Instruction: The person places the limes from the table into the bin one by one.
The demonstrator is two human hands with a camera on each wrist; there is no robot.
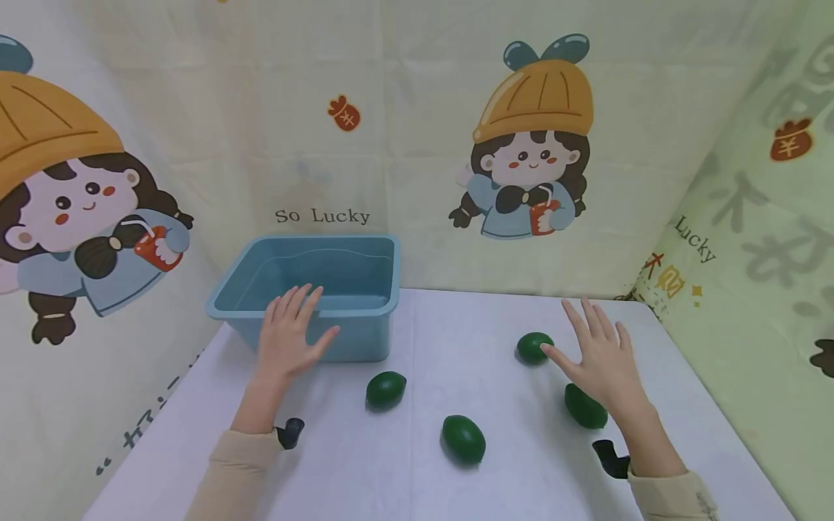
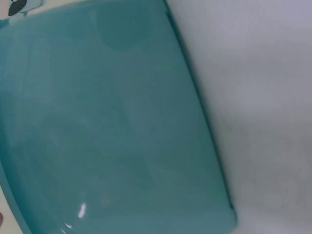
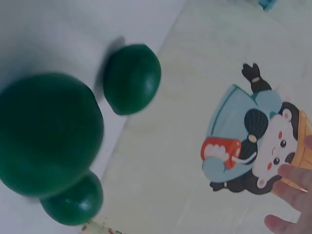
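My left hand (image 1: 287, 340) is raised with fingers spread, overlapping the front wall of a blue plastic bin (image 1: 358, 336). It holds nothing. In the left wrist view the bin's wall (image 2: 112, 117) fills most of the picture. My right hand (image 1: 602, 362), also spread and holding nothing, hovers at the right among green limes. One lime (image 1: 534, 348) shows by its thumb, and another lime (image 1: 585, 407) is partly covered by the hand. Two more, a lime (image 1: 386, 391) and a lime (image 1: 463, 440), lie between the hands. Fingertips (image 3: 290, 197) appear at the right wrist view's edge.
A white-covered table (image 1: 417, 492) bears the bin at its back left. Behind it hangs a cream cloth (image 1: 423, 181) printed with cartoon figures, and a similar cloth (image 1: 749, 289) runs along the right side. Dark wrist mounts (image 1: 612, 459) sit near both sleeves.
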